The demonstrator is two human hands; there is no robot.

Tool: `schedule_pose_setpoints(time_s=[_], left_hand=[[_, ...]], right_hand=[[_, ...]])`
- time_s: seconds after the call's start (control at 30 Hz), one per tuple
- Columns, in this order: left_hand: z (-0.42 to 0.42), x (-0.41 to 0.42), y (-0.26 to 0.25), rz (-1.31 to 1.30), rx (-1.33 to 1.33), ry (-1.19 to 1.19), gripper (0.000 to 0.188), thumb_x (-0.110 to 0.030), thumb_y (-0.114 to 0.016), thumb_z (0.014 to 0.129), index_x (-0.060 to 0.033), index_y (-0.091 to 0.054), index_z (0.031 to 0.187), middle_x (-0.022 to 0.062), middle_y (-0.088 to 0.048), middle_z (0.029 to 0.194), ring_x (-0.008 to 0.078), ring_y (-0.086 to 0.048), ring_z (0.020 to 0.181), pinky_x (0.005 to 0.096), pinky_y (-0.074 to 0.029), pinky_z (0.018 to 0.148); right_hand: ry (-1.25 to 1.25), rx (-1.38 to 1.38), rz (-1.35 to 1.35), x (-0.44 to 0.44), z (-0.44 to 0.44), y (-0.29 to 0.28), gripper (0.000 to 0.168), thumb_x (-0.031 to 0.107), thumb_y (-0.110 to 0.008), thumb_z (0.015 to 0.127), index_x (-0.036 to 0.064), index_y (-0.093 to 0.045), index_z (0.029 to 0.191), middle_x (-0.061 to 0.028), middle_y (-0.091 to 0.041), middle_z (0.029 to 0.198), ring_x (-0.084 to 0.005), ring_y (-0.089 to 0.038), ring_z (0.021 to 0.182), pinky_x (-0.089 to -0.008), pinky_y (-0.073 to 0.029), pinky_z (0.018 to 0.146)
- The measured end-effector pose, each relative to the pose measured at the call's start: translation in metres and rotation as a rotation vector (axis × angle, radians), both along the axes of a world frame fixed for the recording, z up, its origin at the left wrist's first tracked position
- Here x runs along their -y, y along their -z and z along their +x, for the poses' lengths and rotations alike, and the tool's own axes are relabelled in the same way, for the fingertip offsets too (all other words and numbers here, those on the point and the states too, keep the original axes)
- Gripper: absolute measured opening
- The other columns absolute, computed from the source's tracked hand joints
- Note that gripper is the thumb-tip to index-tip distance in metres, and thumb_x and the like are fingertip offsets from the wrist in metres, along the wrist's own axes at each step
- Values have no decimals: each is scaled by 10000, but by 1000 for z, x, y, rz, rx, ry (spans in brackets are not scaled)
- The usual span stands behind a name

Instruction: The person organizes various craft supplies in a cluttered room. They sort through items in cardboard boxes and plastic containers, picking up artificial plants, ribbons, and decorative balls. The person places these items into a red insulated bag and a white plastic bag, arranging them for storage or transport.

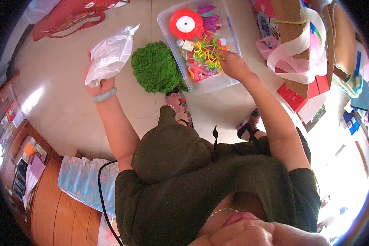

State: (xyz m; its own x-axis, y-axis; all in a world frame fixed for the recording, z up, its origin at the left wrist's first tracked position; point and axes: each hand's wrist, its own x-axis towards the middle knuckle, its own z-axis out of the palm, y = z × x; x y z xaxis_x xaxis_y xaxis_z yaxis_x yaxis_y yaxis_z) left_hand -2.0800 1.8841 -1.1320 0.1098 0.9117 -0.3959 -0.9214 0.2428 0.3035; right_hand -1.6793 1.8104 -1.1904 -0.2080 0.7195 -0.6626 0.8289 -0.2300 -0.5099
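Note:
My left hand [102, 84] grips a crumpled thin white bag or wrapper [112, 53] above the floor. A clear plastic storage box [200, 89] of small craft items stands before me. My right hand [233, 64] reaches over its right wall, with fingertips among yellow and green toy bicycles [206, 52]; whether it pinches one is unclear. At the back of the box lies a red ribbon spool [176, 24] with a white centre, beside purple tassels [210, 23]. Pink and red small pieces [198, 72] fill the front. A green bushy ball [155, 67] touches the box's left side.
To the right stand a cardboard bag [290, 33], a loop of pale ribbon [276, 66] and a red box [292, 97]. A red bag [70, 18] lies at upper left. Wooden furniture [55, 196] is behind on the left. My feet are near the box.

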Motion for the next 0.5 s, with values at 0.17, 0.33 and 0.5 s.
schedule_pose_setpoints(time_s=[0.17, 0.33, 0.5], left_hand=[[12, -6, -3, 59, 0, 72, 448, -32, -465, 866, 20, -425, 1309, 239, -415, 1353, 376, -381, 1260, 499, -277, 1090], [20, -6, -10, 5, -47, 59, 440, -39, -455, 859, -14, -435, 1297, 224, -460, 1304, 401, -397, 1243, 548, -322, 1047], [18, -1, -14, -61, -147, -4, 437, -44, -448, 864, -20, -435, 1300, 220, -464, 1304, 397, -401, 1244, 550, -324, 1044]], right_hand=[[-253, -135, 599, 22, -17, 26, 479, 71, -488, 810, 174, -490, 1278, -168, -492, 1298, -356, -626, 929, -466, -519, 751], [-618, 31, 377, 24, -59, 5, 441, 101, -509, 817, 145, -504, 1256, -138, -479, 1305, -295, -637, 924, -452, -522, 695], [-482, 145, -46, 5, -60, 2, 450, 160, -538, 818, 115, -489, 1263, -148, -481, 1306, -312, -641, 907, -454, -518, 718]])
